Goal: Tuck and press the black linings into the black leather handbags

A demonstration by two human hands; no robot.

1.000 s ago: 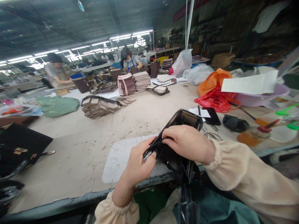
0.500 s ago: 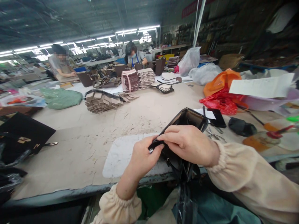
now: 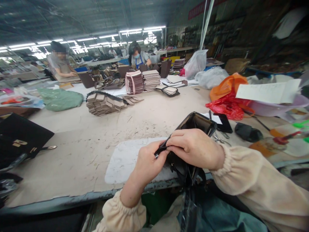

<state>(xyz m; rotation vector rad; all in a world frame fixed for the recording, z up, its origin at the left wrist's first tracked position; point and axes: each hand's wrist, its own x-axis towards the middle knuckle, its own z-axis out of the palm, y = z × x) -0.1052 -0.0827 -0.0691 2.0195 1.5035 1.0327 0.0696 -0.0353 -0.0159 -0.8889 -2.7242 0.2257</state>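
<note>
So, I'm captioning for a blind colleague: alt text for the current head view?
A person's left hand and right hand pinch the edge of an open black bag at a worktable; another black bag sits at left, stacked brown pieces beyond.

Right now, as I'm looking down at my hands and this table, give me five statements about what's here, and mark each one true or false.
1. The left hand and the right hand are both at the edge of an open black bag. True.
2. The two hands are at opposite ends of the bag. False: they are close together at one edge.
3. A green plastic bag lies on the left side of the table. True.
4. The black bag rests on top of the green plastic bag. False: the two are well apart.
5. A black item with gold-coloured fittings is near the left edge of the view. True.
</note>
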